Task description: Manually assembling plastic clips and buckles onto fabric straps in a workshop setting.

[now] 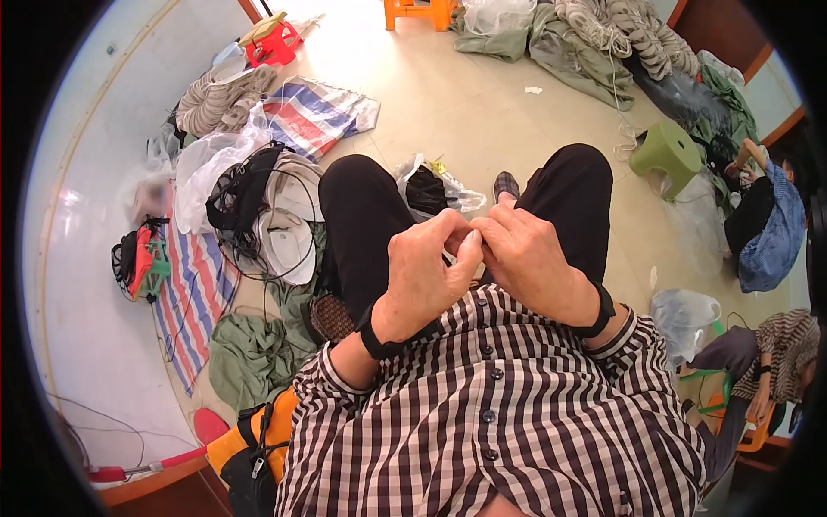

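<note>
My left hand (pixel 428 274) and my right hand (pixel 527 258) meet in front of my lap, above the gap between my knees. Thumbs and forefingers of both are pinched together, fingertips touching. Whatever lies between them is too small or hidden to make out. A dark band circles each wrist. Below the hands is my checked shirt (pixel 487 379), with dark trousers (pixel 573 198) on either side. On the floor beyond them lies a clear plastic bag (pixel 469 200) with something black in it.
At the left are a striped tarpaulin (pixel 198 284), white cloth goods with black cords (pixel 289 237) and coiled rope (pixel 220 103). A green stool (pixel 668 158) stands at the right. Two other people sit along the right edge. More rope bundles (pixel 655 39) lie at the back right.
</note>
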`<control>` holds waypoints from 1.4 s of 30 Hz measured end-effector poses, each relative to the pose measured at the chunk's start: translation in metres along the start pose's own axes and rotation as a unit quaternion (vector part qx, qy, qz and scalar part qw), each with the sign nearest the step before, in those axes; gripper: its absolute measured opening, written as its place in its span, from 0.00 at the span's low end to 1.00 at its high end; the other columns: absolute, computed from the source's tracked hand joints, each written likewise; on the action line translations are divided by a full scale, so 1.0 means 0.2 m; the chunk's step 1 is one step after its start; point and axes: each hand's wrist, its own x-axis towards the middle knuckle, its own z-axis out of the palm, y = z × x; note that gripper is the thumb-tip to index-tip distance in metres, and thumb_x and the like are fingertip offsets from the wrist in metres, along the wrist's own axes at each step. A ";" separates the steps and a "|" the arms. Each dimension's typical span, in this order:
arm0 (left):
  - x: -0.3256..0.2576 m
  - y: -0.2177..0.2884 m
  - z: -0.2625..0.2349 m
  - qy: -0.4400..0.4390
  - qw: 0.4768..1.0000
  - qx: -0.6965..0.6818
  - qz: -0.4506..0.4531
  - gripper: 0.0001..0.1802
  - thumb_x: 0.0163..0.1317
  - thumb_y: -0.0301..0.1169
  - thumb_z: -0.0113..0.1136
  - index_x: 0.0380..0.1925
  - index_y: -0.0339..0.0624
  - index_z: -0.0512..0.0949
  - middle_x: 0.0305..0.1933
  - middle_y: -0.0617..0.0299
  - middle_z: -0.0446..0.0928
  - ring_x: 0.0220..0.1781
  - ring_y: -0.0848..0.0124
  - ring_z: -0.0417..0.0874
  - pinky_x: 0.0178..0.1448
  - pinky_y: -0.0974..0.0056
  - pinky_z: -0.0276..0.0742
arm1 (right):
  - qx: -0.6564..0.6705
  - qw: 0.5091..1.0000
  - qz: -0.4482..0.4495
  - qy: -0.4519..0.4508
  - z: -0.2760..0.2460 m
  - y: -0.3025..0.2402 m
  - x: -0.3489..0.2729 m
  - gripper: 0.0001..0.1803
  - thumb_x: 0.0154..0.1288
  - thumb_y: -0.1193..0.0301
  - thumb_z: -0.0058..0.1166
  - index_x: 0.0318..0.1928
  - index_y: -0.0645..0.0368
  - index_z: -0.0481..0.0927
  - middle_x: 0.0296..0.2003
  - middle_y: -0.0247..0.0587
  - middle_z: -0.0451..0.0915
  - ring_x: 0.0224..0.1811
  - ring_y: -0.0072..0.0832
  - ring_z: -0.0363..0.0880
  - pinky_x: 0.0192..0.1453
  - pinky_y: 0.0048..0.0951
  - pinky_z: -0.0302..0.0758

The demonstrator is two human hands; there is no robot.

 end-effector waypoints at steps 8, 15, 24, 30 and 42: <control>0.01 0.03 -0.10 -0.144 0.977 -0.096 -0.127 0.06 0.58 0.23 0.51 0.24 0.33 0.74 0.18 0.61 0.76 0.18 0.75 0.74 0.25 0.71 0.68 | 0.079 0.997 0.006 0.007 -0.03 -0.01 -0.01 0.08 0.53 0.72 0.59 0.35 0.57 0.76 0.25 0.35 0.73 0.27 0.32 0.77 0.47 0.43 0.64; -0.06 -0.04 -0.09 -0.172 0.828 -0.486 -0.221 0.11 0.66 0.30 0.50 0.30 0.31 0.73 0.17 0.58 0.73 0.19 0.71 0.76 0.26 0.69 0.75 | 0.239 0.970 0.029 -0.026 -0.11 0.01 -0.05 0.15 0.49 0.75 0.64 0.40 0.61 0.78 0.26 0.40 0.78 0.24 0.32 0.77 0.39 0.28 0.71; -0.05 -0.04 -0.10 -0.222 0.752 -0.552 -0.286 0.12 0.67 0.33 0.49 0.30 0.33 0.73 0.17 0.62 0.72 0.18 0.73 0.75 0.26 0.69 0.75 | 0.308 0.950 0.005 0.052 -0.08 0.02 -0.08 0.15 0.48 0.80 0.64 0.39 0.64 0.77 0.30 0.43 0.81 0.27 0.30 0.81 0.31 0.24 0.75; -0.06 -0.06 -0.06 -0.228 0.685 -0.628 -0.290 0.12 0.67 0.32 0.50 0.31 0.33 0.73 0.16 0.61 0.71 0.17 0.71 0.75 0.24 0.67 0.75 | 0.412 0.901 0.130 0.031 -0.07 0.01 -0.14 0.14 0.51 0.79 0.62 0.40 0.64 0.76 0.26 0.42 0.80 0.26 0.24 0.79 0.29 0.20 0.72; -0.07 -0.09 -0.06 -0.244 0.696 -0.603 -0.304 0.11 0.68 0.32 0.48 0.31 0.34 0.72 0.16 0.62 0.72 0.18 0.72 0.76 0.25 0.69 0.74 | 0.221 0.974 -0.023 0.034 -0.11 0.03 -0.03 0.17 0.41 0.80 0.64 0.35 0.59 0.75 0.36 0.39 0.77 0.35 0.34 0.75 0.56 0.43 0.66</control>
